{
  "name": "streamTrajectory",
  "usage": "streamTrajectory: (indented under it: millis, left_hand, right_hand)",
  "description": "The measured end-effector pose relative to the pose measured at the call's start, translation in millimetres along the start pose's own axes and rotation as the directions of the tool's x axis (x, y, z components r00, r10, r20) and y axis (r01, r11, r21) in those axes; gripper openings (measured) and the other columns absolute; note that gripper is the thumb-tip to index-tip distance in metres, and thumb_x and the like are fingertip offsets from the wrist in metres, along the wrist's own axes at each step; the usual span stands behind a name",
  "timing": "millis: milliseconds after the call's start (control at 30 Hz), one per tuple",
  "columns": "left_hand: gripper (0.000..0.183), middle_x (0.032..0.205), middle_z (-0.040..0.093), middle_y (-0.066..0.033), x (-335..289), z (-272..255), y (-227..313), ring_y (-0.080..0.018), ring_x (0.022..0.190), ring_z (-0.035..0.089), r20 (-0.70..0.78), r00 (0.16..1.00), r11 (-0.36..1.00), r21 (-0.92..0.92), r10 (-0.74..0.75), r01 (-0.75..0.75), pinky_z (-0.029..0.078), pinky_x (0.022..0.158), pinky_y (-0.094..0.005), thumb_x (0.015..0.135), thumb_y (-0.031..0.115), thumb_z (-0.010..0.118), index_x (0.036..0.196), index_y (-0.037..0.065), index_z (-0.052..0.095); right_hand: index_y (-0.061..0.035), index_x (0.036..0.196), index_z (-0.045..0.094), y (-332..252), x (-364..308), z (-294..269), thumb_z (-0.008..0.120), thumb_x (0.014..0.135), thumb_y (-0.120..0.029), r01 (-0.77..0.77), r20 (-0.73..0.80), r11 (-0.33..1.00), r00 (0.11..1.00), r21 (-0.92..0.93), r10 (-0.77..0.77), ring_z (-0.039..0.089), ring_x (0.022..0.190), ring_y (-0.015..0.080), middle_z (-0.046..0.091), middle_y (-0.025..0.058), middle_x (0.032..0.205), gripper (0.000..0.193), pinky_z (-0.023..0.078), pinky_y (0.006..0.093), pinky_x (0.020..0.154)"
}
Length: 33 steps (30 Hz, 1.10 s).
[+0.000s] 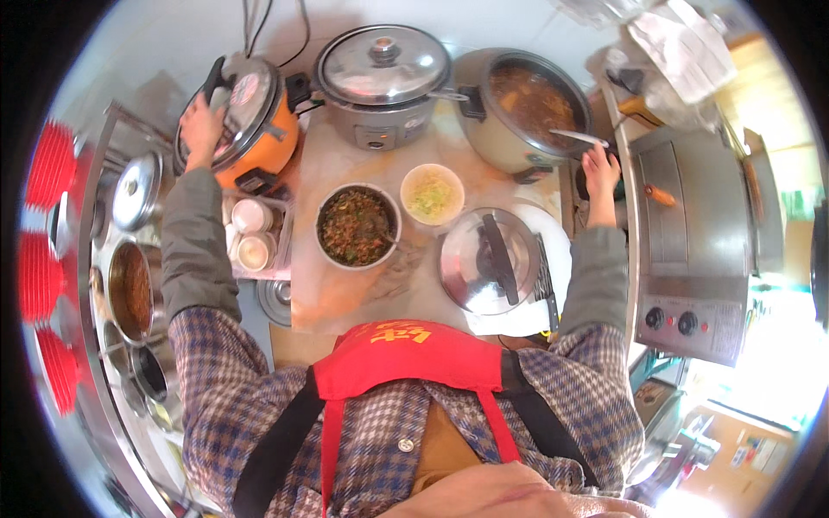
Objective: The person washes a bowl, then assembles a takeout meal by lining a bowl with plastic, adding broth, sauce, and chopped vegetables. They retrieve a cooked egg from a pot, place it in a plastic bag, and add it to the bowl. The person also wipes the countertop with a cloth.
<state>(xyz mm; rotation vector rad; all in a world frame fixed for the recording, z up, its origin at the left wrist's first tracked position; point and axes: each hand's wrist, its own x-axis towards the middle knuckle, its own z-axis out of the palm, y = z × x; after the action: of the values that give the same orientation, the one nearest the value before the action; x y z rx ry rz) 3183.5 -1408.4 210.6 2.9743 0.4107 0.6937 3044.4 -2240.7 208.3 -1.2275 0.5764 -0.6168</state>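
At the far left, my left hand (pixel 201 131) closes at the black handle of a metal lid (pixel 248 99) on an orange rice cooker (pixel 268 148). My right hand (pixel 599 173) is closed around the dark end of a long metal utensil (pixel 577 136) at the far right. Its shiny, blade-like part reaches over the rim of an uncovered cooker (pixel 494 129) with brown stew (pixel 528 99) in it; I cannot tell its exact kind. Between my arms stand a bowl of dark minced filling (pixel 354 224) with a spoon and a bowl of chopped pale-green vegetable (pixel 432 194).
A lidded grey rice cooker (pixel 380 121) stands at the back middle. A round metal lid (pixel 488 259) lies at the near right. White tubs (pixel 252 216) sit by my left forearm, metal pots (pixel 131 289) farther left. A steel appliance with knobs (pixel 691 250) borders the right.
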Motion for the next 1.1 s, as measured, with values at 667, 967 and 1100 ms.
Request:
streamTrajectory:
  millis: [667,967,1100]
  left_hand:
    - [0.039,0.093,0.065,-0.0044,-55.6,-98.2,-108.9,-0.0094,0.075,0.056,0.197,0.867,-0.153,-0.978,-0.458,0.141,0.045,0.059,-0.024,0.096,0.012,0.057,0.133,0.002,0.052]
    - [0.031,0.111,0.066,-0.0064,-138.4,-106.8,-133.2,-0.0156,0.092,0.064,0.349,0.784,-0.441,-0.891,-0.514,0.108,0.052,0.077,-0.0275,0.098,0.006,0.049,0.129,0.004,0.055]
    - [0.031,0.114,0.065,-0.0063,-148.0,-103.3,-141.1,-0.0146,0.096,0.063,0.337,0.779,-0.458,-0.886,-0.528,0.072,0.052,0.081,-0.0278,0.1,0.006,0.047,0.13,0.004,0.053]
  right_hand:
    - [-0.0148,0.142,0.043,115.3,-318.7,363.0,0.073,0.086,-0.015,0.542,0.979,0.821,0.175,-0.181,0.101,0.06,0.064,0.0088,0.064,0.0002,0.08,0.064,0.049,0.0244,0.06]
    - [-0.0048,0.103,0.063,161.7,-369.7,511.3,0.061,0.093,-0.014,0.725,0.946,0.649,-0.012,0.233,-0.325,0.061,0.074,0.0171,0.06,0.0057,0.08,0.014,0.049,0.0324,0.064]
    - [-0.0073,0.118,0.053,154.8,-386.5,504.7,0.058,0.086,-0.008,0.847,0.847,0.159,-0.458,0.508,-0.269,0.06,0.09,0.0289,0.057,0.008,0.093,0.032,0.052,0.0395,0.071]
